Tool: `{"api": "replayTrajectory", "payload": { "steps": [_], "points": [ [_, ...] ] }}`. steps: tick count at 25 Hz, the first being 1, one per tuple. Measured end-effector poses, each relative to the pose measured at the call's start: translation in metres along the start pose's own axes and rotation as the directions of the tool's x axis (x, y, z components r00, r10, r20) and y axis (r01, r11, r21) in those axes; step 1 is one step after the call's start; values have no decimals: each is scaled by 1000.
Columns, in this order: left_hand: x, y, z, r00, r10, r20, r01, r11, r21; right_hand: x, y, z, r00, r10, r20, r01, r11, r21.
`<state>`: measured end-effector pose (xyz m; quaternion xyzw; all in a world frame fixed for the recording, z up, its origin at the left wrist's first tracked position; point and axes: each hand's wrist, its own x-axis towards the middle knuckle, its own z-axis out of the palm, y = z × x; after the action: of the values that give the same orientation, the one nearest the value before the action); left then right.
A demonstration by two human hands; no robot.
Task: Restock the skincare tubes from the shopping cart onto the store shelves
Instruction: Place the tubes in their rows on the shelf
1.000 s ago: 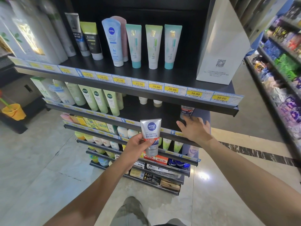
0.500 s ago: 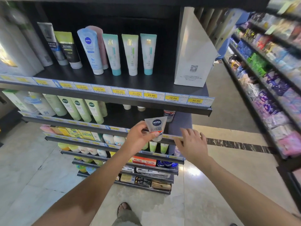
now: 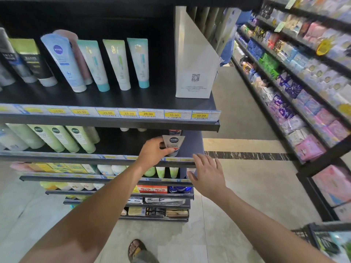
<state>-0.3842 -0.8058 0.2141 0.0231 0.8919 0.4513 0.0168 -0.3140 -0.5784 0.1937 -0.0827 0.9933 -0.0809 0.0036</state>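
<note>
A pale tiled floor (image 3: 237, 215) with a dark stripe (image 3: 247, 155) lies below the left grip (image 3: 153, 151). Far to its right stands black shelving (image 3: 326, 158).

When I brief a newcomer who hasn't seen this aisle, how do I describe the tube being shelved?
Find the black shelf unit on the left and go to its second visible shelf down, below the yellow price tags. Near that shelf's right end, the left hand holds a tube cap down. Unlike the tall pale green tubes further left, it is short and grey.
</note>
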Motion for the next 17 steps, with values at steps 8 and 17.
{"api": "replayTrajectory", "payload": {
  "steps": [8, 17],
  "points": [
    [-3, 4, -2, 999, -27, 22, 15, 898, 440, -4, 3, 11, 1000, 14, 4, -14, 1000, -25],
    [-59, 3, 18, 979, 144, 143, -203, 656, 727, -7, -2, 25, 999, 35, -9, -35, 999, -29]
  ]
}}
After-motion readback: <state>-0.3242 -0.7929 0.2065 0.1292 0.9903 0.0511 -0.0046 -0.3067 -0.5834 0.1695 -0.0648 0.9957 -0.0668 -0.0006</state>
